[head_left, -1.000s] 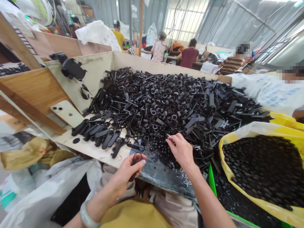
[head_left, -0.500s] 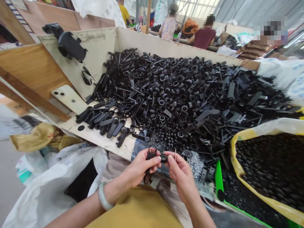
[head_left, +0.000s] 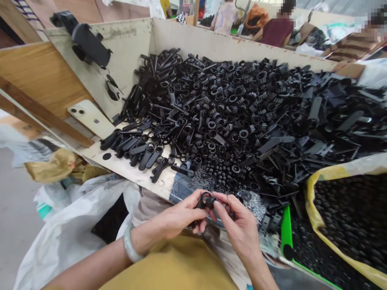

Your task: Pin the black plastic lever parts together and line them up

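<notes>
My left hand [head_left: 180, 217] is closed round a flat black plastic handle piece [head_left: 202, 201] with a ring at its end, held just in front of the table's near edge. My right hand [head_left: 238, 225] pinches a small black ring part [head_left: 211, 201] against that ring end. The two hands meet over my lap. Beyond them a big heap of black plastic rings and handles [head_left: 236, 117] fills the wooden table tray [head_left: 211, 44]. A row of finished handle pieces [head_left: 139, 151] lies at the tray's near left.
A cream phone [head_left: 90, 119] leans on the tray's left wall below a black holder [head_left: 86, 40]. A yellow bag of small black parts [head_left: 347, 217] stands at right beside a green crate [head_left: 286, 237]. A white bag [head_left: 69, 237] hangs at left. Other people work at the far tables.
My right hand came back from the heap with a small ring part and joined my left hand. Both hands have drawn closer to me, and the part now sits against the handle's ring end.
</notes>
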A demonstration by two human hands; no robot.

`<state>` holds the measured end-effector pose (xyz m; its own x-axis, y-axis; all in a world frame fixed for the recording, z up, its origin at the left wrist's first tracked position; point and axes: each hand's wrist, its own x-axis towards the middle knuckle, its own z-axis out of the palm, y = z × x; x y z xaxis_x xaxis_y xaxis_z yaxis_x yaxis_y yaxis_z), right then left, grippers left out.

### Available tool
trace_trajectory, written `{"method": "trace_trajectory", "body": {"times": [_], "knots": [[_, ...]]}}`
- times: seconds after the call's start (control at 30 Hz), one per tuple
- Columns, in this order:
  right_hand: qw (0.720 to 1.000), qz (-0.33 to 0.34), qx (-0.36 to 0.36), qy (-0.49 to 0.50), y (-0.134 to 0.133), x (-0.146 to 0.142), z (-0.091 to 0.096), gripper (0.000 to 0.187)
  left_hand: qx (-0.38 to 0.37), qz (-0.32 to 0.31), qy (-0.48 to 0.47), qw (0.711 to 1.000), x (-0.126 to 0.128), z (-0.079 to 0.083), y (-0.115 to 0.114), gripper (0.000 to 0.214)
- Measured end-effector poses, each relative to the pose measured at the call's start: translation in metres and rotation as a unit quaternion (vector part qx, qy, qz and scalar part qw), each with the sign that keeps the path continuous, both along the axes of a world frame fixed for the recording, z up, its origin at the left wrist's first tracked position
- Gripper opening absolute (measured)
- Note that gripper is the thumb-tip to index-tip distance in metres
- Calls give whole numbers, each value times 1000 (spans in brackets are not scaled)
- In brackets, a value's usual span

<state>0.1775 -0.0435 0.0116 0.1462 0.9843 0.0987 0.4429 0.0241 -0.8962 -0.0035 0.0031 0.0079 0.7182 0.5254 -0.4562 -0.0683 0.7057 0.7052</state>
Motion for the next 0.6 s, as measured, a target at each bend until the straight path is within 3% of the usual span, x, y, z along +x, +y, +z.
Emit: {"method": "trace_trajectory", "body": {"times": [0.1, 0.3, 0.43, 0.6], "knots": [[999, -22, -28, 16, -1, -3, -4, 23, -10, -13, 16, 1000, 2, 4, -2, 27], [1000, -8, -3, 6, -4, -1, -8, 17, -1, -12, 31, 999, 3, 11, -3, 22], [999, -13, 32, -31, -5, 0, -7, 16, 81, -23, 80, 993, 6, 12, -4, 21], [995, 14, 78, -62, -10, -3, -3, 17, 212, -40, 154, 964, 6, 8, -4, 17]]}}
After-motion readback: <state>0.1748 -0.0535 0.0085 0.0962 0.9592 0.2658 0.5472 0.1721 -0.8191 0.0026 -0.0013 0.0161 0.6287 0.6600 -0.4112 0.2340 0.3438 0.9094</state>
